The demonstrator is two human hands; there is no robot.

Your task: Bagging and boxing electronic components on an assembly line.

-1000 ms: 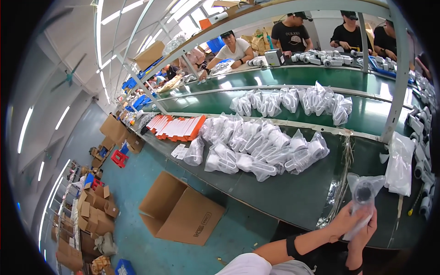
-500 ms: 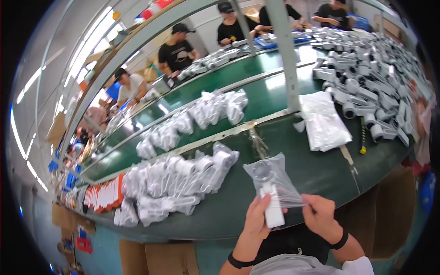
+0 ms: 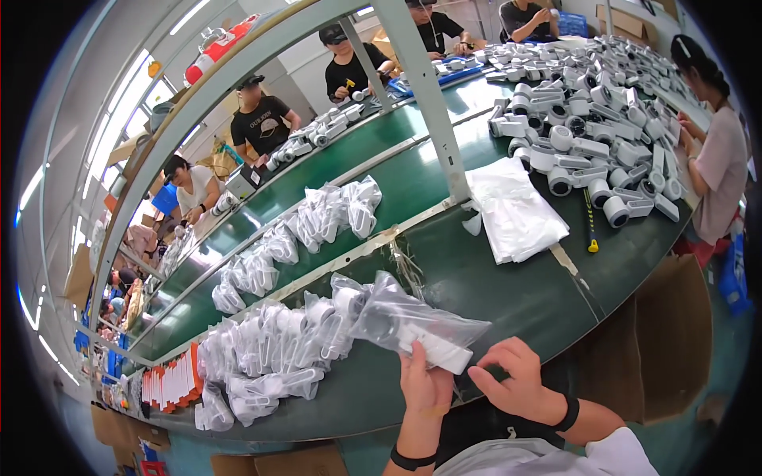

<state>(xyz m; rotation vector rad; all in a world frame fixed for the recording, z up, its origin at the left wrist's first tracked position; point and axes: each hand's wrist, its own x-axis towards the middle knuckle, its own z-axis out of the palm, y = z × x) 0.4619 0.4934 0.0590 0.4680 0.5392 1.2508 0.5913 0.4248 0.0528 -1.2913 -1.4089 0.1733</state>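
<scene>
Over the near side of the dark green tabletop (image 3: 496, 295), my left hand (image 3: 426, 382) has its fingers clasped around the straight part of a white device (image 3: 435, 347), which lies tilted inside a clear plastic bag (image 3: 454, 324), round end away from me. My right hand (image 3: 520, 381) is just beside the bag's right end, fingers loosely curled with nothing between them. Left of what I'm gripping sits a pile of bagged devices (image 3: 266, 341); farther right, flat white bags (image 3: 520, 210) lie stacked, near a yellow-and-black tool (image 3: 591, 226) and a heap of loose devices (image 3: 603, 131).
</scene>
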